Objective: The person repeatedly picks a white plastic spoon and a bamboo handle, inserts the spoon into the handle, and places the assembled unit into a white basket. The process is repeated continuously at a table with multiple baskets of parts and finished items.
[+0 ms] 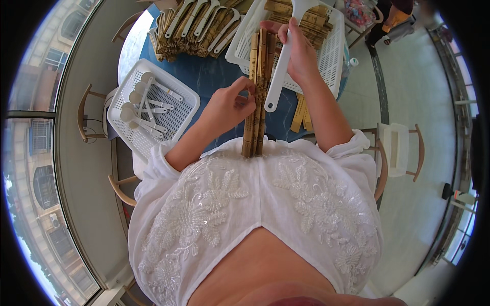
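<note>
Pale floor and curved window walls are seen around a round blue table (204, 76), which serves as the landmark; wooden chairs (403, 150) are set about it.

At the table's far edge, a large white perforated basket (334, 56) of tan bamboo-like slats is noted, and beside it a stack of slats paired with white spoons (196, 25). At the table's left side, a second white basket (178, 109) holding loose white plastic spoons (138, 109) is placed. A few loose slats (302, 115) lie on the table's near right part.

Over the table's near edge, a bundle of long slats (258, 97) is held upright-lengthwise, its lower end resting against the white embroidered blouse. The left hand (227, 104) is closed on the bundle's middle, thumb and fingers pinching its side. The right hand (301, 53) is wrapped about the bundle's far end, a white long-handled spoon (279, 76) being pressed against it in the same closed grip.

The slats are judged stiff, light and smooth, liable to slide against each other; hold is best taken around the whole bundle near its middle. The spoon is judged light, rigid plastic, best taken by its handle.
</note>
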A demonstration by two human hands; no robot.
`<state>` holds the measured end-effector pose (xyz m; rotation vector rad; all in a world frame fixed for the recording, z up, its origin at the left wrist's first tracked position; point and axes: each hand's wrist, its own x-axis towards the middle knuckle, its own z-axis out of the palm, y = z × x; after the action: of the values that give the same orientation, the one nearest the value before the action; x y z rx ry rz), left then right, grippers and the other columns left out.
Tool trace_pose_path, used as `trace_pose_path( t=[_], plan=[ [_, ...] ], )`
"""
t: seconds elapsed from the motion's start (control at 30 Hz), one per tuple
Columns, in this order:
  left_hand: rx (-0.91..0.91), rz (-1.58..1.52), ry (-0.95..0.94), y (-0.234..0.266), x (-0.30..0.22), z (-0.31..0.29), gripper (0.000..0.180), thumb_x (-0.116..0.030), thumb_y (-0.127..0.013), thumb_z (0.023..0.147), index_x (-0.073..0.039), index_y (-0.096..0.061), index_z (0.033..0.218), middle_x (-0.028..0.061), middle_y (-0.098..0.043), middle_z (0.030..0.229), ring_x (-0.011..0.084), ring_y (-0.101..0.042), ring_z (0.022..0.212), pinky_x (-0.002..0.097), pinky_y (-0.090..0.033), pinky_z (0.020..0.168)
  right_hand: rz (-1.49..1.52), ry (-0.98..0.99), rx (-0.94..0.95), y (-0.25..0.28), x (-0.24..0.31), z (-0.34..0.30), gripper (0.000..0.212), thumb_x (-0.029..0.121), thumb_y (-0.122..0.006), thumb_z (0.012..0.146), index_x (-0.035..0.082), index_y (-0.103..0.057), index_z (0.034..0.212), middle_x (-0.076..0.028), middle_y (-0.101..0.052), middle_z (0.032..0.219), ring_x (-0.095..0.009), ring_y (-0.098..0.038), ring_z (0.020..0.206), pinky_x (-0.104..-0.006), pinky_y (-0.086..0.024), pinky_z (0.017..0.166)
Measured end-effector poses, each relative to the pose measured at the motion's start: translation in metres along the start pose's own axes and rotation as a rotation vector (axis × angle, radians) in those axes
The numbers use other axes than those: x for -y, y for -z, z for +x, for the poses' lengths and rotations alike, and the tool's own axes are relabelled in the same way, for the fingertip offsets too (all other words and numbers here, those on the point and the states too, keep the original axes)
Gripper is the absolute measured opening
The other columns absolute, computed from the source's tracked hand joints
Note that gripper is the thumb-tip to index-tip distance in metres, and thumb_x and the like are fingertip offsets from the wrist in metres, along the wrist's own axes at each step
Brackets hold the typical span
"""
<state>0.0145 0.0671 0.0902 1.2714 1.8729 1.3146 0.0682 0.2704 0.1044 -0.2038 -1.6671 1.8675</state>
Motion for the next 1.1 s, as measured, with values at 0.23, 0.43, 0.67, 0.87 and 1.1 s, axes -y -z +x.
trace_pose_path(
  t=[0.23,0.43,0.67,0.87,1.1],
  plan=[
    [0.032,0.18,-0.038,0.002,-0.014,0.006,0.024,-0.005,-0.064,0.076,-0.001,-0.047,0.092,0.0125,-0.064,0.083,0.0261,-0.069,0.079,0.0319,-0.054,0.068,0.052,0.1,-0.049,0.007,-0.01,0.021,0.051,0.051,-0.033,0.098,0.01,-0.041,0.068,-0.007,-0.059,0.092,-0.013,-0.05,0.082,-0.0284,-0.036,0.077],
    [0.026,0.223,-0.025,-0.002,-0.016,0.009,0.025,-0.004,-0.064,0.075,0.0,-0.046,0.092,0.0127,-0.064,0.083,0.0249,-0.069,0.079,0.0314,-0.054,0.069,0.008,0.234,-0.187,-0.016,0.019,0.022,0.052,0.046,-0.029,0.1,0.01,-0.039,0.064,-0.001,-0.04,0.066,-0.012,-0.041,0.069,-0.0262,-0.033,0.069],
    [-0.001,0.227,0.039,-0.002,-0.014,0.008,0.026,-0.005,-0.064,0.076,0.003,-0.049,0.095,0.0118,-0.062,0.084,0.0232,-0.068,0.079,0.0309,-0.055,0.072,-0.076,0.244,-0.145,-0.013,0.021,0.025,0.05,0.04,-0.031,0.101,0.008,-0.042,0.064,-0.003,-0.046,0.072,-0.012,-0.044,0.073,-0.0274,-0.035,0.076],
    [-0.091,0.179,0.007,-0.007,-0.012,0.004,0.023,-0.009,-0.068,0.074,0.001,-0.053,0.088,0.0168,-0.065,0.098,0.0255,-0.068,0.073,0.0319,-0.055,0.067,-0.127,0.502,-0.043,-0.012,0.017,0.033,0.045,0.029,-0.034,0.102,0.007,-0.044,0.064,-0.003,-0.046,0.067,-0.013,-0.045,0.076,-0.0299,-0.038,0.084],
    [-0.175,0.081,-0.109,-0.009,-0.009,0.0,0.016,-0.003,-0.067,0.075,0.0,-0.054,0.083,0.0227,-0.038,0.142,0.0208,-0.068,0.074,0.0291,-0.055,0.068,-0.116,0.473,0.03,-0.015,0.02,0.036,0.046,0.025,-0.035,0.101,0.007,-0.042,0.059,-0.003,-0.045,0.066,-0.014,-0.045,0.071,-0.0316,-0.039,0.088]
  ],
)
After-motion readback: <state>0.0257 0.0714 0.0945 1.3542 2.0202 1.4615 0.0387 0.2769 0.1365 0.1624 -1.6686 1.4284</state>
